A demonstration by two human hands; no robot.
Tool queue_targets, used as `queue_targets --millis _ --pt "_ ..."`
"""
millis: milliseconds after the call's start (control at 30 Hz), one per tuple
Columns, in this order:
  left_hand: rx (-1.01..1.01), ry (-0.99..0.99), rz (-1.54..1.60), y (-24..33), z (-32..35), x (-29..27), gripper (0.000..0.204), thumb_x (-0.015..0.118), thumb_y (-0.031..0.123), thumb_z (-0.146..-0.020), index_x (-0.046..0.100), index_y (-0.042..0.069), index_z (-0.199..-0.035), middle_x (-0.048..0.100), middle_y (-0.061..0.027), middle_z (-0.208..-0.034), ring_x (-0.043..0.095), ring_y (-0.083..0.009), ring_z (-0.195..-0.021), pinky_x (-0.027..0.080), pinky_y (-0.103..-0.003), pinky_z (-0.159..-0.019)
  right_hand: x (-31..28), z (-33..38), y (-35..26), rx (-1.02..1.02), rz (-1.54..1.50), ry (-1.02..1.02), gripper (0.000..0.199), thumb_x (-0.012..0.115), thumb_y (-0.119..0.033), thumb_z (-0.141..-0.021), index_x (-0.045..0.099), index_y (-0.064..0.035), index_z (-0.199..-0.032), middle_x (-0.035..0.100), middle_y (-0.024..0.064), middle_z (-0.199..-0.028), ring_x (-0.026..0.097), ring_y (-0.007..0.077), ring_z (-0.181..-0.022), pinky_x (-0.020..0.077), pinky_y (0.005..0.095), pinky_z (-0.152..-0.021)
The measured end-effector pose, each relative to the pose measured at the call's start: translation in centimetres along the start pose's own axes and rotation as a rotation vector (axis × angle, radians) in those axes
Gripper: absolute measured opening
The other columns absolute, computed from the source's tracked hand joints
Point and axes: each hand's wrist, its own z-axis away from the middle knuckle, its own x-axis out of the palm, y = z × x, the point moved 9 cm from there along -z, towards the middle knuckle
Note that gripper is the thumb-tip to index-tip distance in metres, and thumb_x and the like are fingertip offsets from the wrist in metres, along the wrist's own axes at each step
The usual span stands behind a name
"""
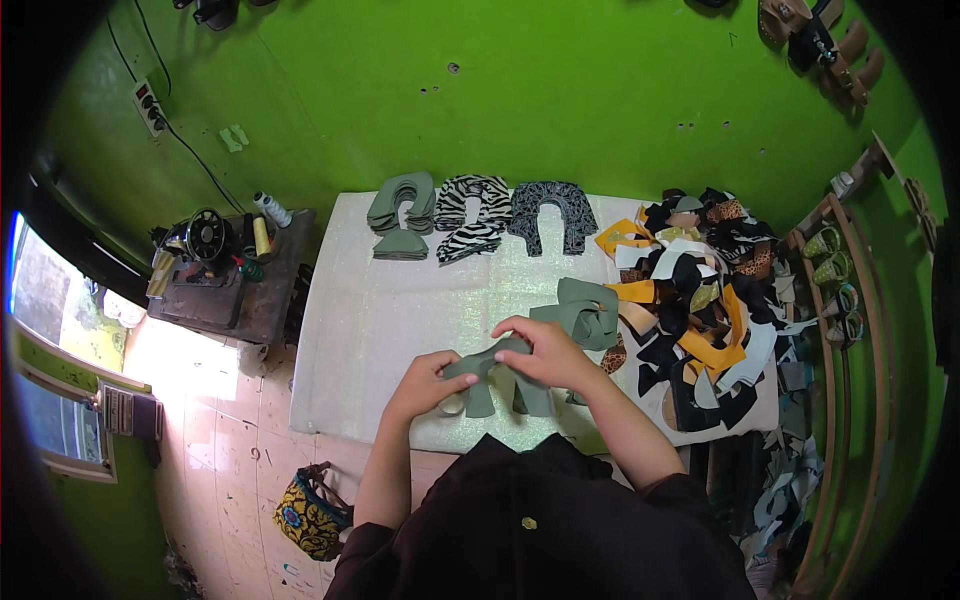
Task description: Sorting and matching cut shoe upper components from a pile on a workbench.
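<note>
Green piece (pixel 483 368) is pinched by 2 hands (pixel 551 357), scrap heap (pixel 700 285) to the right, 3 stacks (pixel 474 187) beyond.

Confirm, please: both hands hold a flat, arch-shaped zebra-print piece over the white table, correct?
Not quite: the head view shows the flat, arch-shaped piece is plain grey-green; the left hand and right hand do hold it over the white table.
</note>
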Motion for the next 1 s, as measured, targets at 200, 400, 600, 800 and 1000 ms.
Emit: queue_targets --millis 200,400,600,800,1000 --pt "-0.086 0.156 0.37 -5.2 -1.8 0.1 0.015 0.062 0.011 -0.083 0.059 -0.002 -0.089 0.06 -0.0034 -0.073 0.053 -0.0076 -0.058 0.042 -0.022 -0.053 1.4 1.1 9.6 0.132 -0.018 0.267 0.029 0.067 -0.025 -0.078 0.057 -0.0074 -0.099 0.055 0.0086 -0.064 0.052 0.0188 -0.056 0.0411 0.0315 -0.053" --pt "-0.086 0.298 0.022 -11.9 -3.3 2.4 0.015 0.059 0.012 -0.085 0.059 -0.001 -0.092 0.056 -0.0055 -0.065 0.053 -0.0108 -0.053 0.043 -0.024 -0.048 5.0 2.8 17.1 0.274 0.248 0.324 0.037 0.057 -0.041 -0.083 0.055 -0.0047 -0.08 0.057 0.014 -0.062 0.057 0.0322 -0.061 0.0361 0.0399 -0.075" --pt "-0.095 0.319 -0.055 -13.8 -3.8 3.4 0.02 0.053 0.017 -0.088 0.054 0.001 -0.099 0.06 -0.0142 -0.07 0.059 -0.0262 -0.061 0.047 -0.037 -0.06 5.1 2.7 17.9 0.369 0.346 0.27 0.038 0.057 -0.043 -0.083 0.056 -0.0057 -0.081 0.057 0.012 -0.061 0.057 0.0292 -0.061 0.0322 0.0391 -0.076" --pt "-0.174 0.4 -0.349 -11.7 -3.4 4.0 0.024 0.046 0.023 -0.091 0.048 0.004 -0.104 0.062 -0.0235 -0.089 0.059 -0.0431 -0.082 0.045 -0.049 -0.068 4.9 2.3 17.4 0.381 0.477 0.346 0.036 0.056 -0.043 -0.084 0.057 -0.0068 -0.083 0.058 0.0124 -0.059 0.055 0.0313 -0.055 0.032 0.0382 -0.077" --pt "-0.329 0.382 -0.594 -10.8 -2.8 4.5 0.025 0.045 0.027 -0.092 0.046 0.008 -0.108 0.064 -0.0195 -0.09 0.062 -0.0382 -0.078 0.047 -0.046 -0.065 5.1 2.1 17.7 0.337 0.596 0.347 0.034 0.055 -0.042 -0.085 0.056 -0.0078 -0.086 0.057 0.0105 -0.054 0.054 0.03 -0.051 0.0318 0.0382 -0.073"
